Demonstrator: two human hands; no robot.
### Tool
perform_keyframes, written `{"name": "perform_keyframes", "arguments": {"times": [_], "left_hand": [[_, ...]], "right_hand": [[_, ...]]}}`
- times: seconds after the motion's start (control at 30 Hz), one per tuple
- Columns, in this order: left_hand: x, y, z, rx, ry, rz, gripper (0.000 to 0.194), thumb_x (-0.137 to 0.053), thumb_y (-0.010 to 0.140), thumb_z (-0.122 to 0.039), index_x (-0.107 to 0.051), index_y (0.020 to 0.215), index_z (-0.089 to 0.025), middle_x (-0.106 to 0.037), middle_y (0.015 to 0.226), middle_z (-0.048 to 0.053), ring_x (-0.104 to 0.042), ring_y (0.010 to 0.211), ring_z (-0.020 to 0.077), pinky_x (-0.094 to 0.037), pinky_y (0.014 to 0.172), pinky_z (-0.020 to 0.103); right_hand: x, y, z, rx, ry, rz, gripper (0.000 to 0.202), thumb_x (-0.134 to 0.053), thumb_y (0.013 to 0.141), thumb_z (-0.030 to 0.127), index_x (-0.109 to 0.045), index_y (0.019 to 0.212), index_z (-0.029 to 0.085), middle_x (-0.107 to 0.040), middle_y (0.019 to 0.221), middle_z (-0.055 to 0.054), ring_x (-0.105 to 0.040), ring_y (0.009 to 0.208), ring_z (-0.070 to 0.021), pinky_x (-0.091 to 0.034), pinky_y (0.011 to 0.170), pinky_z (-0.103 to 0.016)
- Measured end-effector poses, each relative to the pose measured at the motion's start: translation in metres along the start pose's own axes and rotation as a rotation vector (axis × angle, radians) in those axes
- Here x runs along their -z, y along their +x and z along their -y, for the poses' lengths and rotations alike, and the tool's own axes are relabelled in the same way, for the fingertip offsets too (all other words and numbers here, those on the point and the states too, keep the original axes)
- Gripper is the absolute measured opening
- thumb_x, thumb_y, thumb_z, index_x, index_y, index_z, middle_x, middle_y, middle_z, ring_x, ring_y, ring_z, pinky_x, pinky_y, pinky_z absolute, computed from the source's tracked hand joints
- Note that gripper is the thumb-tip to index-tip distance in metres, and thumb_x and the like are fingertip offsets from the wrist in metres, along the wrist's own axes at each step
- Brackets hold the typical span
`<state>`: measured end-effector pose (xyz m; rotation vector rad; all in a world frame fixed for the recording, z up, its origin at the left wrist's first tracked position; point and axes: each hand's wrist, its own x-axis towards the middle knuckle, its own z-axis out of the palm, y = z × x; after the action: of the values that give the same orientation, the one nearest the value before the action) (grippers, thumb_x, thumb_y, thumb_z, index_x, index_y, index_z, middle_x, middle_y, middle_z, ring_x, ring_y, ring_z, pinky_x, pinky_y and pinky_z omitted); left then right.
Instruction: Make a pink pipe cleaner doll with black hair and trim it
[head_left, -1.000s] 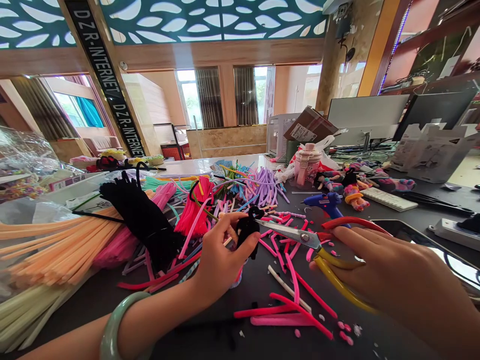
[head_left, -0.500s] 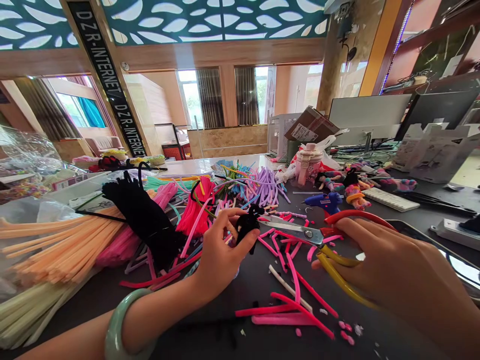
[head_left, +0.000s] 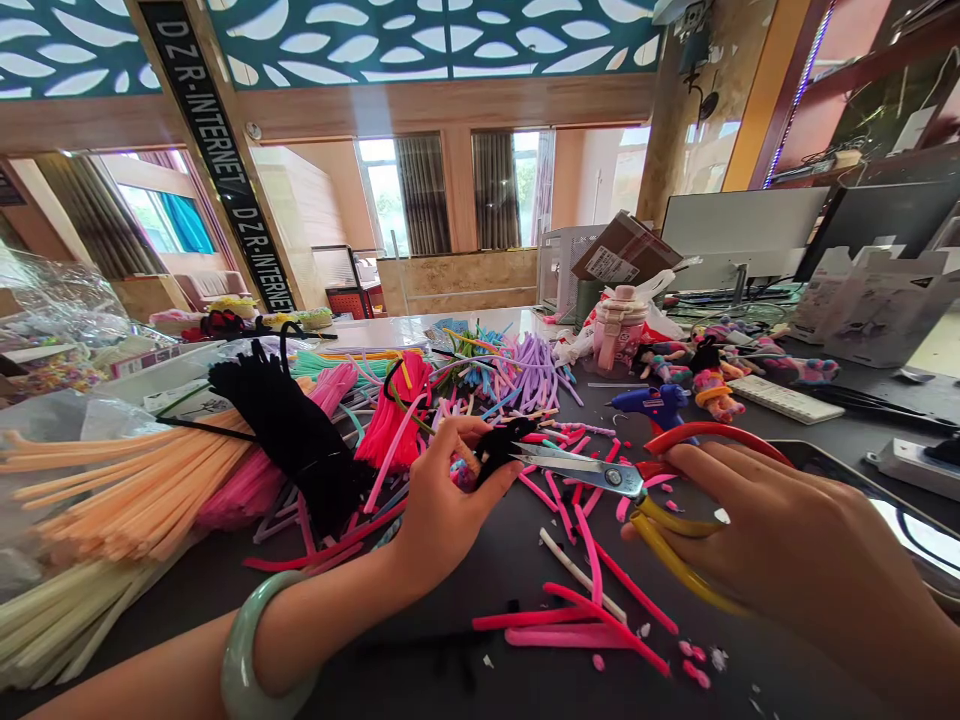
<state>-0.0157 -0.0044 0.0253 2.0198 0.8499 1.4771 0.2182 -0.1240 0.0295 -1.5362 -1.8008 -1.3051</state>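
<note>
Between the thumb and fingers of my left hand (head_left: 448, 490) is a small fuzzy black piece (head_left: 501, 448) that looks made of pipe cleaners; a peach-coloured stem shows under my fingers. My right hand (head_left: 780, 530) is closed on the scissors (head_left: 600, 474), which have one red and one yellow handle. Their blade tips reach the black piece beside my left thumb, and whether they touch it I cannot tell. Cut pink pipe cleaners (head_left: 589, 560) and a white one (head_left: 577, 575) lie on the dark table below the blades.
Bundles of black (head_left: 292, 430), peach (head_left: 127, 490) and hot pink (head_left: 397, 415) pipe cleaners lie to the left. Past the scissors are a blue glue gun (head_left: 652, 402), a small doll (head_left: 716, 380), a pink bottle (head_left: 619, 330) and a white keyboard (head_left: 785, 398). A tray-like edge (head_left: 862, 480) sits near my right hand.
The black piece has tipped over to the right in my left fingers. The scissors have shifted slightly, their tips now lower and closer to my left thumb.
</note>
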Motion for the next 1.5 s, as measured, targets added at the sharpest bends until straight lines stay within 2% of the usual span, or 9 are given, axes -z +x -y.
{"name": "perform_keyframes", "arguments": {"times": [0.1,0.33,0.47,0.6,0.77,0.93,1.03,1.3,1.5], "left_hand": [[0.0,0.0,-0.002,-0.024,-0.024,0.016,0.023,-0.074,0.074,-0.027,-0.061,0.092,-0.023,-0.059,0.072,-0.005,-0.058,0.068,0.0145,-0.049,0.074,0.028],[0.002,0.0,0.001,-0.1,-0.063,0.052,0.023,-0.076,0.075,-0.024,-0.065,0.094,-0.022,-0.062,0.076,-0.003,-0.058,0.069,0.0142,-0.049,0.076,0.029],[0.002,0.0,0.002,-0.1,-0.067,0.09,0.022,-0.077,0.074,-0.022,-0.068,0.094,-0.022,-0.066,0.078,-0.002,-0.059,0.074,0.0158,-0.049,0.079,0.03],[0.003,-0.001,0.003,-0.047,-0.062,0.13,0.023,-0.08,0.073,-0.025,-0.071,0.094,-0.022,-0.069,0.079,0.0,-0.06,0.076,0.0176,-0.049,0.085,0.033],[0.002,0.0,0.007,-0.053,-0.102,0.145,0.024,-0.081,0.073,-0.029,-0.073,0.094,-0.022,-0.071,0.082,0.001,-0.061,0.077,0.0181,-0.05,0.084,0.034],[0.001,0.0,0.01,-0.047,-0.087,0.15,0.025,-0.081,0.073,-0.031,-0.074,0.095,-0.023,-0.072,0.081,0.002,-0.062,0.078,0.019,-0.05,0.085,0.036],[0.001,0.001,0.01,-0.038,-0.095,0.152,0.025,-0.082,0.072,-0.029,-0.075,0.095,-0.023,-0.071,0.081,0.002,-0.062,0.079,0.0194,-0.05,0.086,0.036],[0.002,0.0,0.008,-0.038,-0.048,0.161,0.024,-0.081,0.072,-0.026,-0.075,0.096,-0.023,-0.071,0.08,0.001,-0.063,0.078,0.0196,-0.05,0.088,0.037],[0.002,0.001,0.009,-0.052,-0.019,0.162,0.024,-0.08,0.073,-0.026,-0.075,0.096,-0.024,-0.071,0.081,0.0,-0.063,0.077,0.0185,-0.05,0.088,0.037]], "right_hand": [[0.0,0.001,-0.001,0.027,-0.008,-0.019,0.027,-0.055,0.084,0.046,-0.069,0.085,0.023,-0.074,0.077,-0.004,-0.063,0.054,-0.0157,-0.036,0.046,-0.026],[0.001,0.005,-0.006,0.097,-0.025,-0.053,0.022,-0.051,0.089,0.036,-0.065,0.079,0.022,-0.075,0.08,-0.004,-0.064,0.055,-0.0142,-0.037,0.048,-0.026],[0.001,0.006,-0.01,0.18,-0.075,-0.051,0.019,-0.052,0.091,0.031,-0.065,0.08,0.024,-0.069,0.066,-0.001,-0.064,0.057,-0.0151,-0.036,0.051,-0.028],[0.001,0.007,-0.011,0.148,-0.118,-0.028,0.024,-0.052,0.094,0.034,-0.064,0.078,0.022,-0.068,0.068,-0.002,-0.062,0.058,-0.0153,-0.036,0.056,-0.03],[-0.003,0.007,-0.013,0.155,-0.04,-0.123,0.024,-0.057,0.091,0.035,-0.062,0.072,0.023,-0.064,0.062,0.0,-0.058,0.057,-0.0128,-0.033,0.056,-0.029],[-0.006,0.001,-0.012,0.043,-0.045,-0.057,0.026,-0.054,0.093,0.04,-0.064,0.074,0.024,-0.067,0.067,0.001,-0.06,0.063,-0.014,-0.033,0.059,-0.029],[-0.007,-0.001,-0.012,0.067,-0.051,-0.064,0.027,-0.054,0.094,0.038,-0.064,0.074,0.023,-0.069,0.071,-0.001,-0.06,0.063,-0.0141,-0.034,0.059,-0.029],[-0.008,-0.001,-0.011,0.036,-0.054,-0.049,0.032,-0.052,0.094,0.044,-0.063,0.072,0.023,-0.065,0.065,0.0,-0.061,0.062,-0.015,-0.032,0.057,-0.03],[-0.01,0.0,-0.016,0.123,-0.1,-0.058,0.03,-0.052,0.093,0.042,-0.062,0.071,0.024,-0.062,0.059,0.001,-0.057,0.052,-0.0131,-0.032,0.052,-0.028]]}}
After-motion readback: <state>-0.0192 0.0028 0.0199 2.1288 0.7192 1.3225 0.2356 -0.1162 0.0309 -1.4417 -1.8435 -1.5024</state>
